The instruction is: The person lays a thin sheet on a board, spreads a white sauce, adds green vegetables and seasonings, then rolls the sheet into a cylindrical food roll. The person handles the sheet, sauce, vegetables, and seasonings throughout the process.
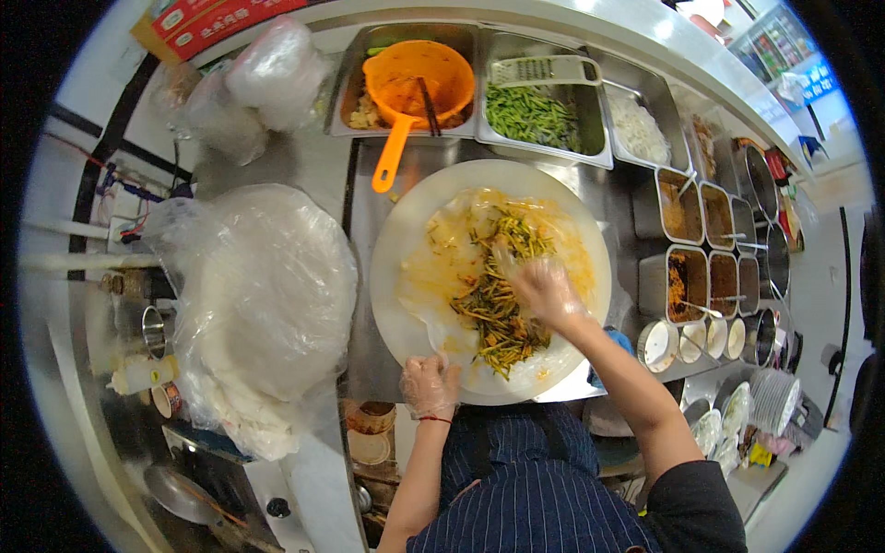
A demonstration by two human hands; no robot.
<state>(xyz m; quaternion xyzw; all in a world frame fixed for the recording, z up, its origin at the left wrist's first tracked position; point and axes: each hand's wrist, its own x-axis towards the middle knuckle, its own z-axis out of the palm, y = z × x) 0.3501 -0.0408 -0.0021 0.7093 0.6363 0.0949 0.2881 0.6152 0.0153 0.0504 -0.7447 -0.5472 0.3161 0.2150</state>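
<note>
A round white board [392,249] lies before me, bearing a thin pale sheet [429,276] smeared with yellow-orange sauce. Dark green cut vegetables [493,309] run in a thick band along the sheet. Over their right side is my right hand [550,293] in a clear plastic glove, its fingers pointing away to the left and smeared by motion. My left hand [430,387], also gloved, is at the board's near left edge with its fingers curled; whatever they grip, perhaps the sheet's edge, is hidden.
Plastic film covers a round pale stack [267,276] on the left. Behind the board stand metal pans, with an orange strainer [419,78], green beans [535,115] under a grater [544,70], and white shreds [641,129]. Sauce tins [687,276] with spoons line the right.
</note>
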